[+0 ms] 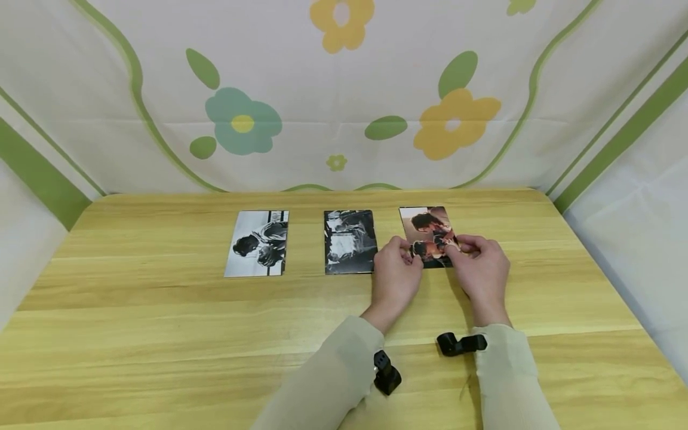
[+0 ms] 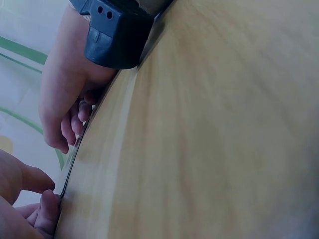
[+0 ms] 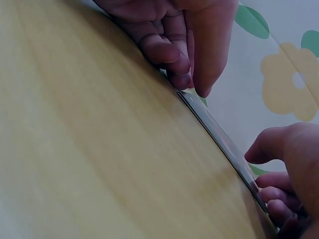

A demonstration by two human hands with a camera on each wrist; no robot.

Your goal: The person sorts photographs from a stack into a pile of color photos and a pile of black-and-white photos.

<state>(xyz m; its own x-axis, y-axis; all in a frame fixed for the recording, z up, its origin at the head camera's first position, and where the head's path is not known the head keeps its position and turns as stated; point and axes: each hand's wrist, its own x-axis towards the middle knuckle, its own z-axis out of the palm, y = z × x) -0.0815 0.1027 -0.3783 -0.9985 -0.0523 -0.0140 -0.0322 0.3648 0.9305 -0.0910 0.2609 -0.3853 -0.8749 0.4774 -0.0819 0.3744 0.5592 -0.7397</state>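
A colour photo card [image 1: 428, 220] lies at the right of a row on the wooden table, picturing people in warm tones. My left hand [image 1: 396, 272] is at its near left corner, thumb and fingertips pinching the edge. On the opposite side my right hand [image 1: 484, 272] grips the right edge, its thumb over the picture and the fingers curled at the side. Seen from the right wrist, the card's edge [image 3: 219, 134] shows as thin dark layers close to the tabletop. Just left of my left hand is a dark black-and-white photo card [image 1: 349, 243].
Farther left lies a pale black-and-white photo card [image 1: 258, 245]. The wooden table [image 1: 161, 334] ends at a flowered curtain [image 1: 333, 89] behind the row. Black wrist cameras sit on both sleeves, the left one [image 1: 387, 373] and the right one [image 1: 461, 344] near each other.
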